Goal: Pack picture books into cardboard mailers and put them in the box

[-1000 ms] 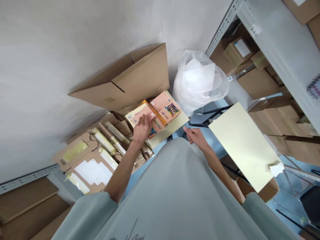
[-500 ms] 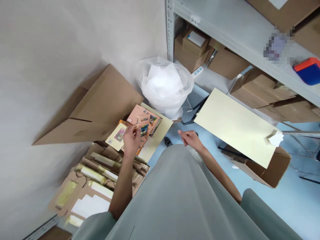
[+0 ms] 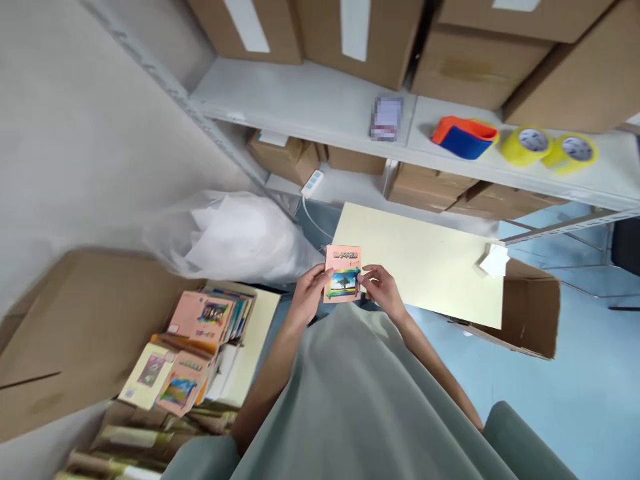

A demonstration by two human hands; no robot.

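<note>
One pink booklet (image 3: 342, 259) is taken up, held before the desk (image 3: 425, 260): the left hand (image 3: 307, 293) grips its left edge, the right hand (image 3: 383, 291) its right. Handling appears unfinished; other books (image 3: 195, 313) lie stacked at left, beside a carton (image 3: 100, 307).

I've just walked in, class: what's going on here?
A person holds a pink book in the left hand, with the right hand at its other edge. Its front, with a tree picture, faces up. More books lie in piles to the left, near a white plastic bag.
</note>
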